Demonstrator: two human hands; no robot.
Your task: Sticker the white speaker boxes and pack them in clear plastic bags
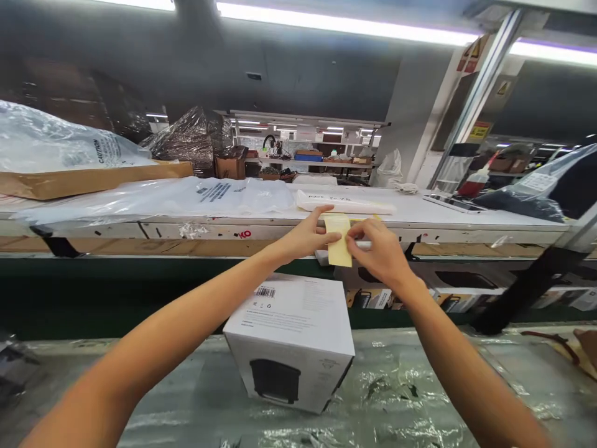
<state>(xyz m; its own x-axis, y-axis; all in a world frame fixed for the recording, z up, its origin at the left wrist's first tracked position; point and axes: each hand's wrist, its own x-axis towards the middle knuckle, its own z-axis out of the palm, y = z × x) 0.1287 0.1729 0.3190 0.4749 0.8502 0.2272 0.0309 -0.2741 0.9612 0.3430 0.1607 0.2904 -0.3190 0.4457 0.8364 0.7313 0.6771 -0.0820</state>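
Both my hands are at a strip of pale yellow labels (339,247) in front of the shelf edge. My left hand (310,235) pinches the strip from its left side, thumb across the front and index finger stretched above. At the strip's right edge, the fingertips of my right hand (375,249) are pressed together; whether a label is between them is too small to tell. Below my hands stands a white printed carton (298,317) with a barcode on top and a dark appliance pictured on its front. Neither hand touches the carton.
Along the white shelf (410,214) lie clear plastic bags (224,193), a flat white packet with handwriting (345,202) and a tablet-like device (452,203). A bottle of red liquid (473,183) stands at right. More printed cartons (461,283) sit behind, under the shelf. Plastic film covers the lower surface.
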